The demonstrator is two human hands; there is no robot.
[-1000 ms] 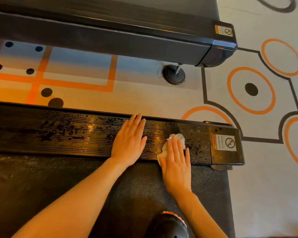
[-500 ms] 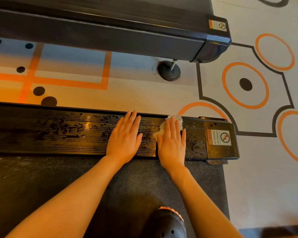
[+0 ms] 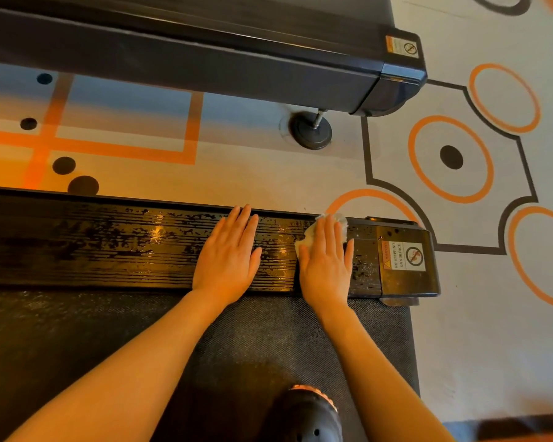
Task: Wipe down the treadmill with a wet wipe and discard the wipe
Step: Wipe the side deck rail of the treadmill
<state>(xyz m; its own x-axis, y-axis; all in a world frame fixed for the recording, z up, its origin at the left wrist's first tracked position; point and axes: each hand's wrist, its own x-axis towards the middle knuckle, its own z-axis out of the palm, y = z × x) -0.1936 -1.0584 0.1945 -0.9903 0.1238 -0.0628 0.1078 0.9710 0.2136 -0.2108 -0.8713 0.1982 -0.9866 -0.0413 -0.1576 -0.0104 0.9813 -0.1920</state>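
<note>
The treadmill's black ribbed side rail (image 3: 109, 247) runs across the view, streaked with wet patches. My right hand (image 3: 326, 266) lies flat with straight fingers on a crumpled white wet wipe (image 3: 340, 220), pressing it onto the rail near its far edge. Only the wipe's edges show around the fingers. My left hand (image 3: 229, 253) rests flat on the rail just to the left, holding nothing. The dark running belt (image 3: 77, 346) lies below both forearms.
The rail's end cap (image 3: 406, 260) with a warning sticker sits just right of my right hand. A second treadmill (image 3: 205, 59) with a round foot (image 3: 310, 130) stands beyond a strip of patterned floor (image 3: 479, 314). A dark shoe (image 3: 304, 413) rests on the belt.
My right hand slid the wipe away from me across the rail, from its near edge to its far edge. My left hand stayed flat in place.
</note>
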